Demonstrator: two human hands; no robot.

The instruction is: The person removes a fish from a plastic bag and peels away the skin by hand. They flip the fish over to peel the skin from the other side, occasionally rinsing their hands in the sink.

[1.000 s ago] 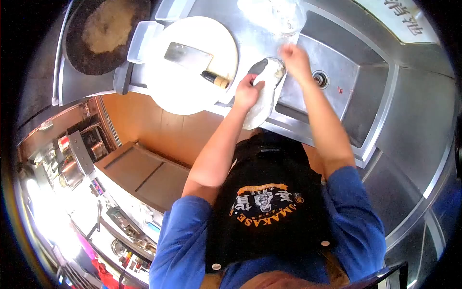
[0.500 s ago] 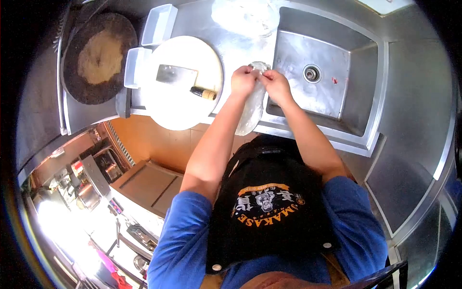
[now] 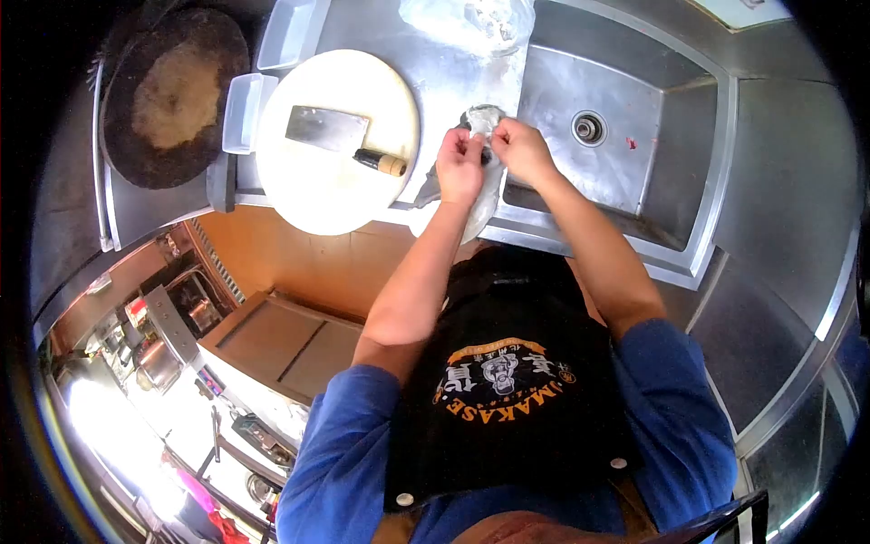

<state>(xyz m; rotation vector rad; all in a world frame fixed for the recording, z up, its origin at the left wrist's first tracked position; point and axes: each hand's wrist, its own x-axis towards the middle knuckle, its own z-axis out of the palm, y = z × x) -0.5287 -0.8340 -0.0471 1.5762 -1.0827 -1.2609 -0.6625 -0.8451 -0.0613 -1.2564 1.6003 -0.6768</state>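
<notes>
1. The left hand (image 3: 460,165) and the right hand (image 3: 518,148) are both clenched on the far end of a pale plastic bag (image 3: 480,204), which lies on the steel bench (image 3: 453,82) at the left rim of the sink (image 3: 598,172) and hangs over the bench's near edge.
2. The fingers look to be working the bag's mouth. To do it well, I judge the two hands should stay close together on the mouth, with the bag's weight resting on the bench rather than hanging, so the thin film does not tear or spill.
3. What the bag holds cannot be told.
4. The sink basin shows only its drain (image 3: 588,128) and a small red speck.
5. On the left, a dark wok (image 3: 172,86) holds a brownish residue.
6. Two white trays (image 3: 240,111) beside the round cutting board (image 3: 335,181) look bare; a cleaver (image 3: 340,136) lies on the board.
7. A crumpled clear bag (image 3: 467,23) sits at the far end of the bench.
</notes>
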